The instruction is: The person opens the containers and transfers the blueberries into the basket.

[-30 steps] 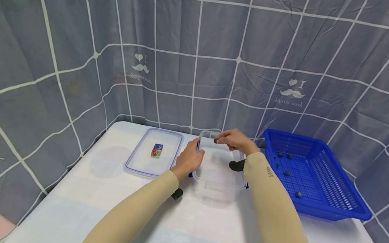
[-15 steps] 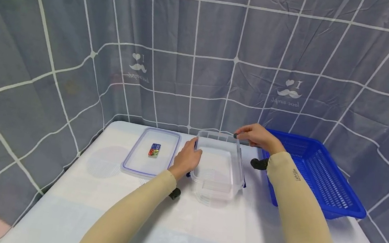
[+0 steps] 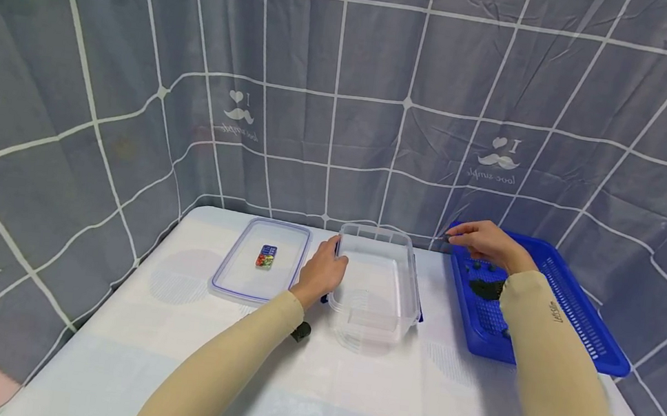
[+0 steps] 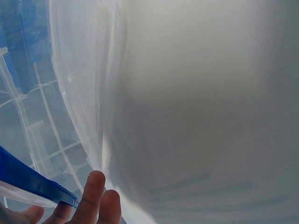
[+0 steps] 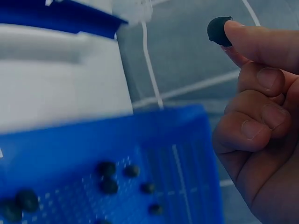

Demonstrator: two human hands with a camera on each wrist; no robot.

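In the head view, my left hand (image 3: 324, 266) holds the left rim of a clear rectangular plastic food container (image 3: 372, 324). The left wrist view shows its fingertips (image 4: 96, 182) against the wall beside a blue latch (image 4: 32, 175). To the right, my right hand (image 3: 488, 244) is over the far left corner of a blue perforated basket (image 3: 547, 352). Between its thumb and forefinger it pinches a small dark blueberry (image 5: 218, 31), seen closely in the right wrist view. Several more dark blueberries (image 5: 106, 169) lie in the basket.
The container's lid (image 3: 237, 279), with a blue edge and a small colourful label (image 3: 266, 257), lies flat to the left on the white tablecloth (image 3: 311, 392). A grey curtain with white grid lines (image 3: 368, 129) hangs behind the table.
My right hand has moved right, from above the clear container to above the basket, with the blueberry still in its pinch. The left hand has stayed at the container's rim.
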